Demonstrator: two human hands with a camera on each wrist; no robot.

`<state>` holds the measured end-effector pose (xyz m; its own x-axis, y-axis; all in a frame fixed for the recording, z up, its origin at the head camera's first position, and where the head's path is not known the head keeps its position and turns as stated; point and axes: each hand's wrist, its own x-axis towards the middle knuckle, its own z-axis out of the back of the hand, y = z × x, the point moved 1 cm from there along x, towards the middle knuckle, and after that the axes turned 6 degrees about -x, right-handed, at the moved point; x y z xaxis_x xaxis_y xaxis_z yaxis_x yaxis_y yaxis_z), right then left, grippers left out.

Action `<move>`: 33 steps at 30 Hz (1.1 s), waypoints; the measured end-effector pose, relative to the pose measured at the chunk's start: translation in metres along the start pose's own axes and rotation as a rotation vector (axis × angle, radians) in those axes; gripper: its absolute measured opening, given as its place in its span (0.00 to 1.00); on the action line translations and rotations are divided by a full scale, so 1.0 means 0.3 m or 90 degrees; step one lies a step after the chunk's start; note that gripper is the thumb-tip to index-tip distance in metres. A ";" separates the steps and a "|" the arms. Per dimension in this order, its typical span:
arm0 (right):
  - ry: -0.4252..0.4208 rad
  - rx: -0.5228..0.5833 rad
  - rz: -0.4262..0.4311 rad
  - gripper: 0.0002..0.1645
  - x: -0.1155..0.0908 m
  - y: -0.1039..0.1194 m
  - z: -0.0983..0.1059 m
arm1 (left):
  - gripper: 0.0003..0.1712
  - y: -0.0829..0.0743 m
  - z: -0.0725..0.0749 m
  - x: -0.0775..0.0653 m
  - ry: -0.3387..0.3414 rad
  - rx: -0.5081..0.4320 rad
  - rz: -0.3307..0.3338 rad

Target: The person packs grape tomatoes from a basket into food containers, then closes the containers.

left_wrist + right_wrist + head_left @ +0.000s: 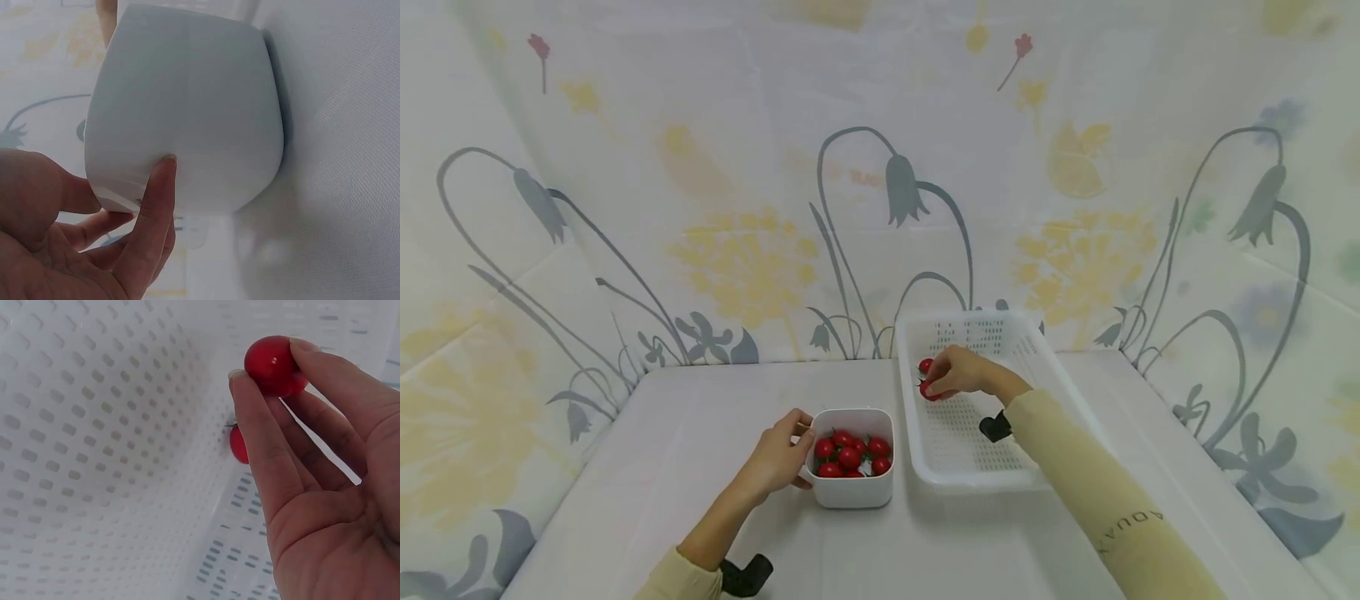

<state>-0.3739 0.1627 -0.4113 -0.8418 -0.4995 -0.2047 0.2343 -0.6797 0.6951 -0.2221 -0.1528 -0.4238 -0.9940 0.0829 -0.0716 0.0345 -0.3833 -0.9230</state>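
My left hand [778, 454] holds the left side of a white square container [853, 493], thumb and fingers around its rim and outer wall. Several red cherry tomatoes [849, 457] with bits of green stem lie inside. In the left wrist view, one fingertip [165, 164] presses the container's smooth wall [194, 106]. My right hand [964, 371] is inside a white perforated basket [928, 471], near its left wall. Between thumb and fingers it pinches a cherry tomato [270, 361]; more red shows just behind that one. Another cherry tomato [238, 446] lies beyond the fingers, partly hidden.
The basket stands on the white-covered table [692, 425], right of the container with a narrow gap between. A floral-print cloth [760, 167] rises behind the table and along both sides. Black wrist mounts [996, 427] sit at both cuffs.
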 end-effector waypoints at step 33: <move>-0.013 0.009 0.065 0.11 -0.171 0.116 0.006 | 0.11 0.003 -0.001 0.005 0.001 -0.002 -0.009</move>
<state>-0.3234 0.1656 -0.3752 -0.8237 -0.5544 -0.1189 0.3119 -0.6182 0.7215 -0.2235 -0.1528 -0.4248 -0.9942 0.0897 -0.0586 0.0202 -0.3796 -0.9249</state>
